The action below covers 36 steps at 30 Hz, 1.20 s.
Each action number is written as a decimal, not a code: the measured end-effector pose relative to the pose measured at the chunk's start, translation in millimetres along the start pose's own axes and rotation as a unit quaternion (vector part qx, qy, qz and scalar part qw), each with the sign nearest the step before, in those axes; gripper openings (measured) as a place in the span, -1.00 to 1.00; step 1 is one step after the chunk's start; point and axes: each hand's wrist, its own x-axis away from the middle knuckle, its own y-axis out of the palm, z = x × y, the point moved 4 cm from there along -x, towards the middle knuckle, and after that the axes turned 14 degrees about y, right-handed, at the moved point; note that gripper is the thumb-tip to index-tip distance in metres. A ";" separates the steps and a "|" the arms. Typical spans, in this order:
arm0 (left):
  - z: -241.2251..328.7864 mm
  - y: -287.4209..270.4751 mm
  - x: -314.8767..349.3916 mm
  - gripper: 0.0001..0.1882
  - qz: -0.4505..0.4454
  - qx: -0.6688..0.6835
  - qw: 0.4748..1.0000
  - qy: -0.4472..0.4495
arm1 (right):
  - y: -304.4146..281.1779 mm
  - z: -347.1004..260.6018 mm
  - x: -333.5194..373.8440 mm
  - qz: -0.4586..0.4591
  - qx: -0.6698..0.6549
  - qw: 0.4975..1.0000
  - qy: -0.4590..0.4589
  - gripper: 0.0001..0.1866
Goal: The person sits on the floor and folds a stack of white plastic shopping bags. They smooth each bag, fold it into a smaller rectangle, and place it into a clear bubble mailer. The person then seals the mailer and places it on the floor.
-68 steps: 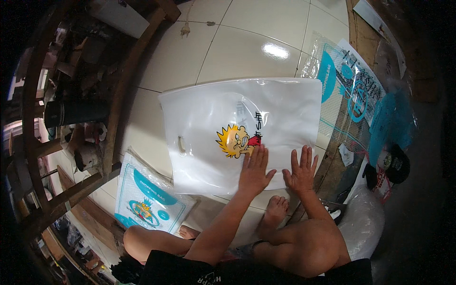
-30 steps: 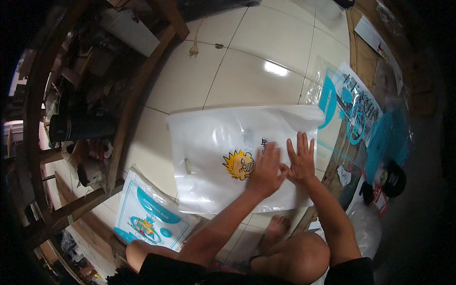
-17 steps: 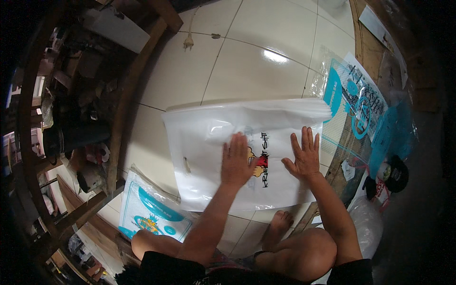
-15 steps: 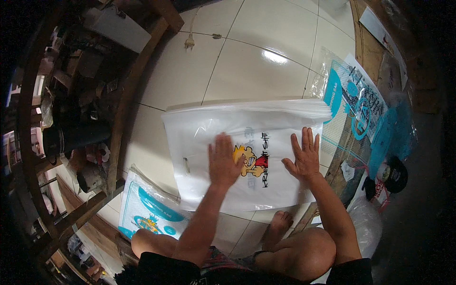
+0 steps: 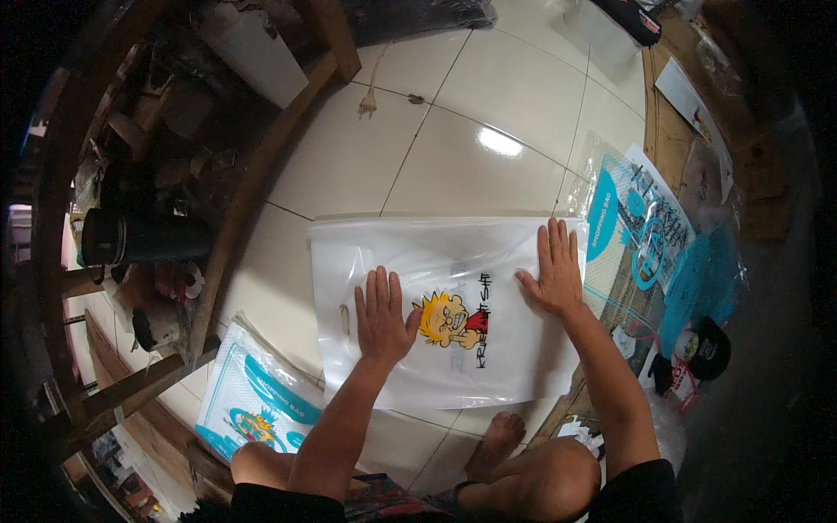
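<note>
White bag (image 5: 506, 314) (flat) beneath both hands (image 5: 381, 315) (image 5: 556, 272)

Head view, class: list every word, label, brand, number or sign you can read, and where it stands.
Wording unquoted.
White bag: readable black lettering beside a cartoon.
Blue and white package, lower left: readable white lettering; smaller print blurred.
Clear package, right: readable white lettering on blue.
White paper, right: black lettering, partly covered.
Red item, dark item top right: illegible.
</note>
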 end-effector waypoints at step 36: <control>-14.2 -8.9 -97.0 -0.13 -0.032 0.031 0.999 0.031 | -7.9 -4.6 -8.0 -0.007 -0.022 1.000 0.008 -0.03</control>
